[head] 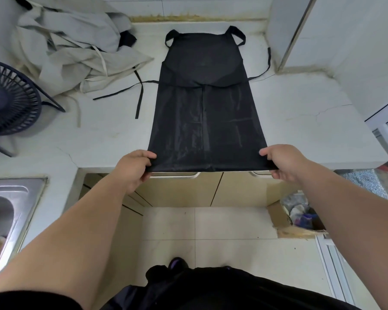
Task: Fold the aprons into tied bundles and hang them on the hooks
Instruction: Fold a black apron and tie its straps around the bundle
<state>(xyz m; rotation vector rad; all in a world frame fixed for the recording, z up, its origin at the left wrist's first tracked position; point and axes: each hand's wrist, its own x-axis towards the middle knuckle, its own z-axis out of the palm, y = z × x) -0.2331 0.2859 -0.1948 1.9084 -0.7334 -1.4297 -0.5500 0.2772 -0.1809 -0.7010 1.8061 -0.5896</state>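
Head view: grey apron (72,41), fan (9,101) partly off-frame

The fan (7,101) and steel sink (16,198) are running off the left edge. Beige aprons (76,45) are covering part of a black cloth (127,39). The black apron (206,121) is hiding fingertips of the left hand (132,168) and right hand (282,162).

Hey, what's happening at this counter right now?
A person has a black apron spread flat on the white countertop. The left hand and right hand each pinch a corner of its near hem at the counter's edge. It is not folded yet. A heap of beige aprons lies to the left.
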